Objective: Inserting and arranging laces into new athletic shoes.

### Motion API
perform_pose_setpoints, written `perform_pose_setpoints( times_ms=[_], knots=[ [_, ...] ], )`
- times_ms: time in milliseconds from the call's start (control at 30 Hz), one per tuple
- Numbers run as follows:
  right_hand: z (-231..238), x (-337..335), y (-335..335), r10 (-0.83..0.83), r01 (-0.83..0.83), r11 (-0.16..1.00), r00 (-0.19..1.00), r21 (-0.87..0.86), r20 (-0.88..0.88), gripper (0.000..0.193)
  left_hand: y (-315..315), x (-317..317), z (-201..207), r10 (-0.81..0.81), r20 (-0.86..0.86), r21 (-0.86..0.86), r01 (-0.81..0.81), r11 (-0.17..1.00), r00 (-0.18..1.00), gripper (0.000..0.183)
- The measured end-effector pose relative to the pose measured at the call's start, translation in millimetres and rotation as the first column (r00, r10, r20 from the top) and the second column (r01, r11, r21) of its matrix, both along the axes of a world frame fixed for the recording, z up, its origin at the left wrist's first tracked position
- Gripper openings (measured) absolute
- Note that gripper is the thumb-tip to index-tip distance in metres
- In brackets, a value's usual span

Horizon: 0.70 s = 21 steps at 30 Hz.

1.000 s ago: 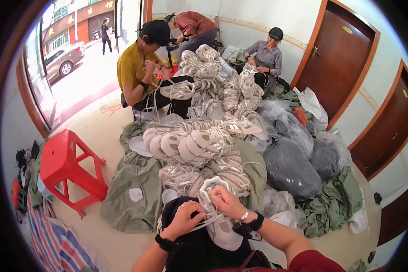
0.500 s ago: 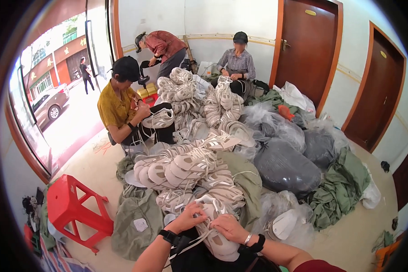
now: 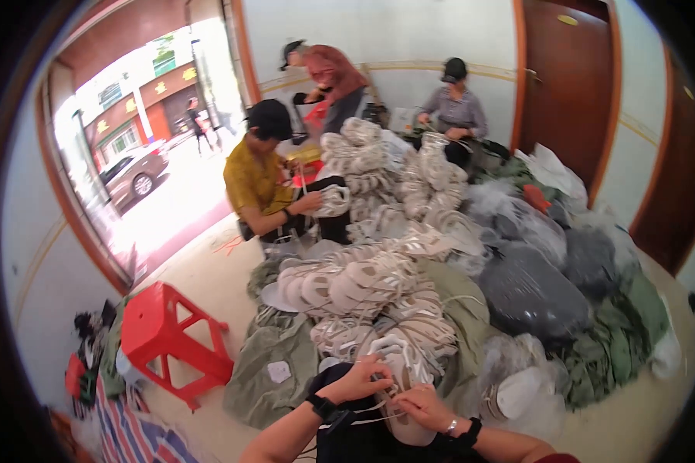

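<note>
A beige-and-white sneaker (image 3: 411,429) rests upright over my lap, its toe toward me and its open collar pointing away. My left hand (image 3: 357,383) is at the left side of its lacing, fingers curled in a pinch on the shoelace. From the right, my right hand (image 3: 425,407) pinches the same white shoelace (image 3: 363,419) low on the tongue, near the toe. A loose length of that lace trails left across my dark lap. Fingertips hide part of the eyelets.
Beyond the sneaker lies a heap of similar sneakers (image 3: 363,287) on green cloth sacks (image 3: 274,347). A red stool (image 3: 170,339) stands left, full plastic bags (image 3: 533,289) right. A person in yellow (image 3: 259,177) handles a shoe; two more people are behind. An open doorway is far left.
The view has swung left, so the scene sits further right. My hands remain at the sneaker's lacing, the left one now more tightly curled. The person in yellow has drawn a lace upward.
</note>
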State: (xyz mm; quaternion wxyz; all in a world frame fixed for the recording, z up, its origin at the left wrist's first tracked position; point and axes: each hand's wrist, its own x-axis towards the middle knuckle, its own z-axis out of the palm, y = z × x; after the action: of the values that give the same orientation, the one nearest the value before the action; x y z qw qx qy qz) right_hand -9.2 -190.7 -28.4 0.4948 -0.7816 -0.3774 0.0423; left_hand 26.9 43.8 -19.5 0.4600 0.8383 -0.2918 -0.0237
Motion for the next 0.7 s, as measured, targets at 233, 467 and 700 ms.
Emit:
perform_pose_setpoints(
  times_ms=[233, 467, 700],
  knots=[
    [43.7, 68.3, -5.0, -0.083, 0.209, 0.959, 0.853, 0.193, -0.516, 0.022, 5.4, -17.6, -3.4, 0.149, -0.103, 0.018, -0.148, 0.989, 0.983, 0.014],
    [55.0, 89.8, 68.1, 0.04, 0.06, 0.959, 0.94, 0.278, -0.34, 0.022, 9.7, -42.1, 30.5, 0.311, -0.049, 0.0, -0.312, 0.95, 0.949, 0.014],
    [37.6, 72.7, 65.3, 0.265, -0.266, 0.962, 0.833, 0.07, -0.486, 0.023, -0.1, -63.3, 40.2, 0.447, 0.203, 0.086, -0.47, 0.878, 0.871, 0.012]
  ],
)
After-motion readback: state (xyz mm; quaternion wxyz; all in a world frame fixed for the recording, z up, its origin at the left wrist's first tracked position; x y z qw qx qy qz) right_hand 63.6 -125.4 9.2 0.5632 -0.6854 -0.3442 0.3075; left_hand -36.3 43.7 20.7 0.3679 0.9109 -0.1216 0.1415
